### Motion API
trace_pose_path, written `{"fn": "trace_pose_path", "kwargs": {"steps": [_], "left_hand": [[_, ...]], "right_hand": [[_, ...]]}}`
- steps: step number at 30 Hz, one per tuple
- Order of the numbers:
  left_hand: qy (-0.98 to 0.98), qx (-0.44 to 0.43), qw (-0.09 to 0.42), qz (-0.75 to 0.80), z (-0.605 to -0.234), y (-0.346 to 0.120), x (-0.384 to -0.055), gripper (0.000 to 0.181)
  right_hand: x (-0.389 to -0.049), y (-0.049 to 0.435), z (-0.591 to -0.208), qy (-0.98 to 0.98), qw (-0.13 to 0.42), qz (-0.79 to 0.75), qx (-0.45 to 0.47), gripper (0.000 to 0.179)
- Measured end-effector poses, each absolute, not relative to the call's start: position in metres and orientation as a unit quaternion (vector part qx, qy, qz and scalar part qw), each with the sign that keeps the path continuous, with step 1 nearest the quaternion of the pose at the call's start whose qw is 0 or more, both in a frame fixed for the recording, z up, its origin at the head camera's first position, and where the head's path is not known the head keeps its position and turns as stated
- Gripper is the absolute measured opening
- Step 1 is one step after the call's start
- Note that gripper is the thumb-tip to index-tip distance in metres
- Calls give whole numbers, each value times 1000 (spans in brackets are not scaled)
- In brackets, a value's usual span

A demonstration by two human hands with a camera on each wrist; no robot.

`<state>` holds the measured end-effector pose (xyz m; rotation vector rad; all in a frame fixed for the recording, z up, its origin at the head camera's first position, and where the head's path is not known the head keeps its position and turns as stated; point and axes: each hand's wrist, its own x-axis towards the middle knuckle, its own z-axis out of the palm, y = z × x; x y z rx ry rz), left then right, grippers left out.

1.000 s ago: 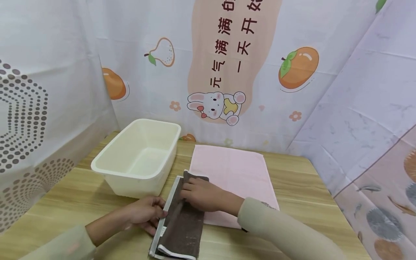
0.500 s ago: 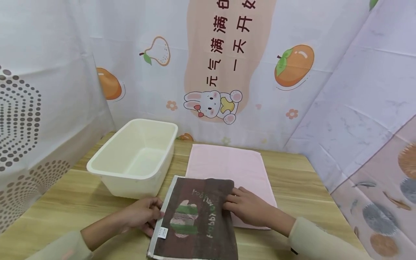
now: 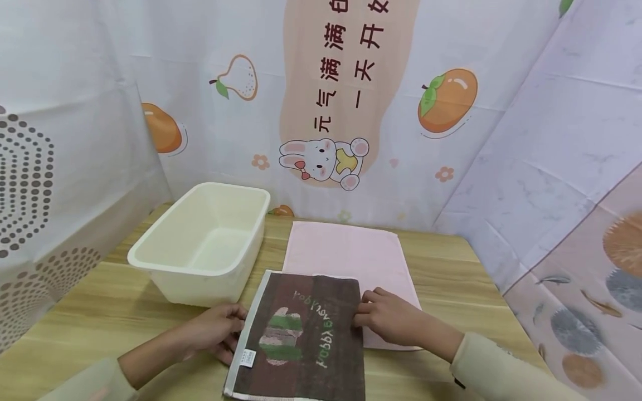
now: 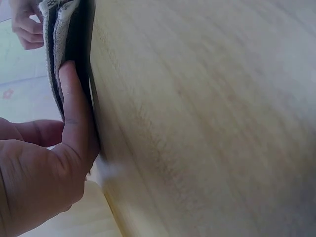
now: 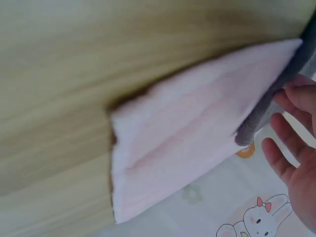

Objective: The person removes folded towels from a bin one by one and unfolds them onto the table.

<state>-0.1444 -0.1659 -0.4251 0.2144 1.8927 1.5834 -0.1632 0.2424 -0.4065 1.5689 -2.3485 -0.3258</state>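
Note:
A brown towel point(image 3: 338, 312) lies folded on the near part of the table, a green and pink pattern and lettering on its upper face. White trim and a small white label mark its left side. My left hand point(image 3: 220, 328) pinches that left edge; in the left wrist view, the hand point(image 4: 44, 168) holds the stacked layers of the towel point(image 4: 59, 44). At the right folded edge, my right hand point(image 3: 388, 317) grips the brown cloth. The right wrist view has this hand point(image 5: 298, 143) with thumb and index finger at the grey-looking edge point(image 5: 261, 113), other fingers apart from it.
A pink towel point(image 3: 346, 248) lies flat behind, its near part partly covered by the brown one. To the left stands a cream plastic basin point(image 3: 225, 284). Printed curtains point(image 3: 200, 122) enclose the wooden table point(image 3: 451, 278) at the back and sides.
My right hand has moved right, unfolding the upper layer of the brown towel so its pattern shows. The left hand stays at the left edge. The head view has shifted slightly.

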Motion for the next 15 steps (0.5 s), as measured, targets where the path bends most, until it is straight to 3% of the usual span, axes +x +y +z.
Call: {"fn": "trace_pose_path", "kwargs": {"steps": [15], "left_hand": [[710,87,336,613,-429,-169,-146,22]], "right_hand": [[-187,166,-394,-825,118,-152,531,21]]}}
